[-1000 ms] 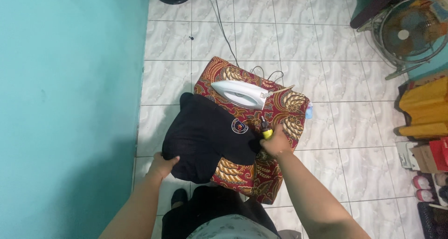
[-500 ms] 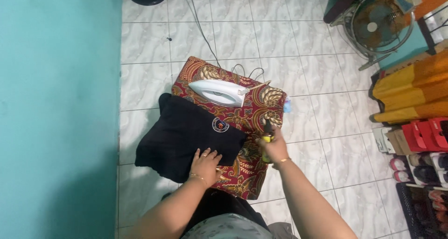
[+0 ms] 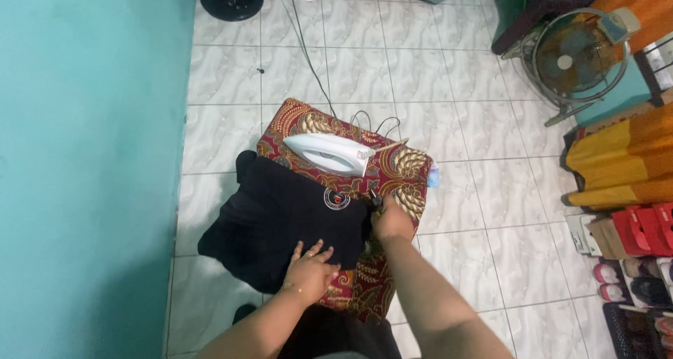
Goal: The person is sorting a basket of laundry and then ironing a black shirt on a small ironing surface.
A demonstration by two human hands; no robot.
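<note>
Along the left of the frame you have a flat teal wall (image 3: pixel 84 156), and nothing on it helps you judge depth. Just right of it, in the centre, a black garment (image 3: pixel 280 219) lies spread over a red and gold patterned cloth (image 3: pixel 392 170) on the white tiled floor (image 3: pixel 224 85); its left part spills off the cloth onto the tiles, and its folds are hard to make out against the dark fabric. Your left hand (image 3: pixel 308 271) rests flat on the garment's near edge, fingers spread open and gripping nothing. A small round badge (image 3: pixel 337 199) shows on the garment near its right edge. Above it a white iron (image 3: pixel 326 152) lies on the patterned cloth, its cord running toward the top of the frame. Your right hand (image 3: pixel 390 222) sits at the garment's right edge, fingers curled closed around something small and dark; you cannot tell what it is, since the hand hides most of it. At the upper right a standing fan (image 3: pixel 578 57) is partly cut off, and shoes (image 3: pixel 631 268) line the right edge.
</note>
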